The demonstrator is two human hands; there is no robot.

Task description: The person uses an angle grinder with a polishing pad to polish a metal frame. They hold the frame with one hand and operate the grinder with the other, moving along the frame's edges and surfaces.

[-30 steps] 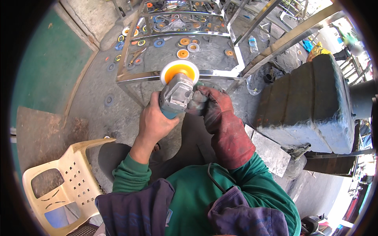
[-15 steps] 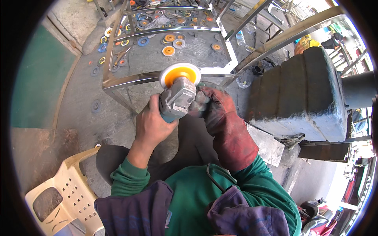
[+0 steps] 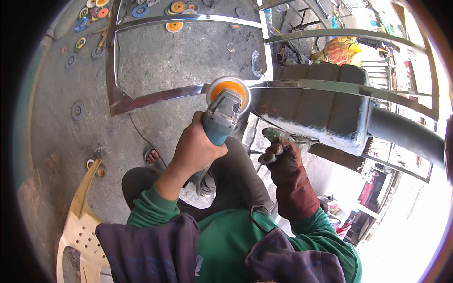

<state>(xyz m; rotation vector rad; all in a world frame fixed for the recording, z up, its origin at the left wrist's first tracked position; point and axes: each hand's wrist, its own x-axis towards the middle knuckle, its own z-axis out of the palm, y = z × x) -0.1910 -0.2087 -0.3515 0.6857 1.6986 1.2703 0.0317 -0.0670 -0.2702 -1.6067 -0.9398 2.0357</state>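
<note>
Your bare left hand [image 3: 191, 145] grips the grey-and-blue angle grinder [image 3: 221, 118] by its body, likely staying clear of the round orange-and-white disc [image 3: 231, 84] at the shiny steel frame's [image 3: 165, 96] near edge. Your red-gloved right hand [image 3: 289, 167] curls, perhaps holding something; I can't tell.

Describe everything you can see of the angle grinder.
The angle grinder has a scuffed grey, metal-looking head, a teal body and a round disc with orange centre and pale rim. It points forward, slanting rightward, its disc overlapping the shiny metal frame in view; contact is unclear. The bare left hand wraps its body, partly hiding it; the gloved right hand is apart.
</note>
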